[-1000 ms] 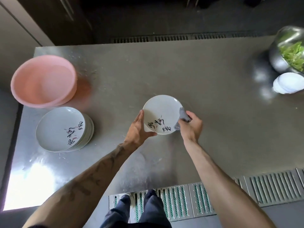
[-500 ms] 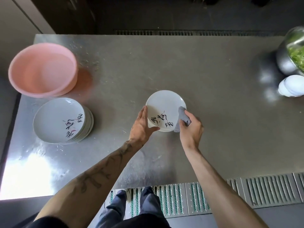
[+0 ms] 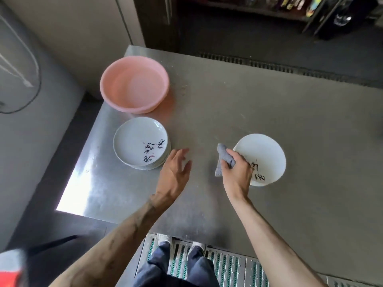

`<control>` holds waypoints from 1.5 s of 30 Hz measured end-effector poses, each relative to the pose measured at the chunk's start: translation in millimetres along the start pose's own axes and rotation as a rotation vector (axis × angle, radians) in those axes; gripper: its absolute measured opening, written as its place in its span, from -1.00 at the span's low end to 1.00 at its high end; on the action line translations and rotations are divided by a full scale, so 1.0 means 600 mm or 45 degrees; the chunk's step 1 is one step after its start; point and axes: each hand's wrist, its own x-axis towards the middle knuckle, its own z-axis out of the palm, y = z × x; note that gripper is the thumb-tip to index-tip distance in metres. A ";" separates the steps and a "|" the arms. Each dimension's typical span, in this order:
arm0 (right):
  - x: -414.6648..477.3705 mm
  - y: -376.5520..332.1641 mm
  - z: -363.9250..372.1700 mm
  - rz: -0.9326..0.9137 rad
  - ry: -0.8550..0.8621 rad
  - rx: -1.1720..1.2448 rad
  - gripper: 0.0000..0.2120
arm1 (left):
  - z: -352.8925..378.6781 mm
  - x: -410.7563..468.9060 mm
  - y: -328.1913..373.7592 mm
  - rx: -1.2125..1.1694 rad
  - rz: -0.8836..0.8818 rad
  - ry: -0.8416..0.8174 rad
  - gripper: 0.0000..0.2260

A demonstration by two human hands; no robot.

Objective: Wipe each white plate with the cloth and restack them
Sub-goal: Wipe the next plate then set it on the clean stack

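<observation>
Nearest us, our left hand (image 3: 174, 172) hovers empty with its fingers spread, just beside the stack of plates (image 3: 138, 141). Our right hand (image 3: 238, 172) clutches the grey cloth (image 3: 222, 160) and lies over the edge of one white plate (image 3: 267, 154), well apart on the counter (image 3: 269, 100). We judge that plate wiped and the stack still waiting. Beyond sits a pink basin (image 3: 134, 83).

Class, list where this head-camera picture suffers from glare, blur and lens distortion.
Head view: glare whitens the near-left corner of the table; the left hand is slightly motion-blurred at its fingers; the wide-angle lens splays the table edges; the basin throws a pink tint onto the steel.
</observation>
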 end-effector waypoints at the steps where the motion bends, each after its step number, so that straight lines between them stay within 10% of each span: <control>1: -0.001 -0.015 0.020 -0.020 -0.044 0.001 -0.72 | -0.037 0.002 -0.016 0.044 -0.020 0.090 -0.72; 9: -0.011 -0.137 0.178 -0.209 -0.252 0.018 -0.65 | -0.218 0.043 -0.143 0.610 -0.386 0.111 -0.54; 24: -0.009 -0.164 0.257 -0.070 -0.318 0.019 -0.65 | -0.229 0.061 -0.192 0.029 -0.608 0.254 -0.61; 45: -0.081 0.058 0.057 0.273 0.135 0.257 -0.64 | 0.038 -0.060 -0.128 -0.195 -0.169 0.017 -0.50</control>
